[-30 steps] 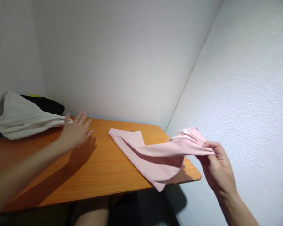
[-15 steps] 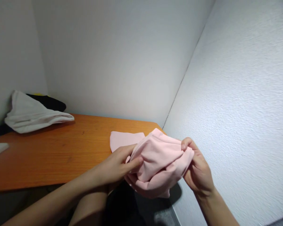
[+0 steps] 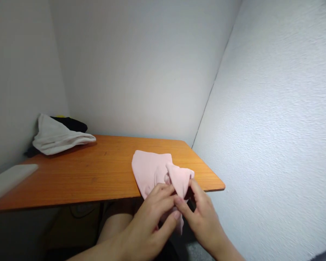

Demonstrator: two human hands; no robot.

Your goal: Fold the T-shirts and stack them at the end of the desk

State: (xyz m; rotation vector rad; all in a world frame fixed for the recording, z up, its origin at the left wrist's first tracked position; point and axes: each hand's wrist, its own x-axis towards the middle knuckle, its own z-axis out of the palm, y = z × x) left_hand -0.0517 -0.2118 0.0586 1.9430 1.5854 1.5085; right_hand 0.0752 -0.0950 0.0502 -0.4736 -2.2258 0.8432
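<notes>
A pink piece of clothing lies partly on the tabletop near its front right edge, and part of it hangs over that edge. Its bunched right end is raised between my two hands. My left hand is closed on the lower part of the cloth, with the fingertips partly hidden behind a fold. Thumb and fingers of my right hand pinch the right side of the raised fold. What kind of garment it is, I cannot tell.
The orange-brown wooden table meets a white wall at the back. A crumpled white cloth lies at the back left, with a black item behind it. A white flat object lies at the left edge. A textured wall stands close on the right.
My hands have come closer together and lower. The pink cloth, held stretched between them before, is now gathered into a smaller fold, and more of it shows on the table.
</notes>
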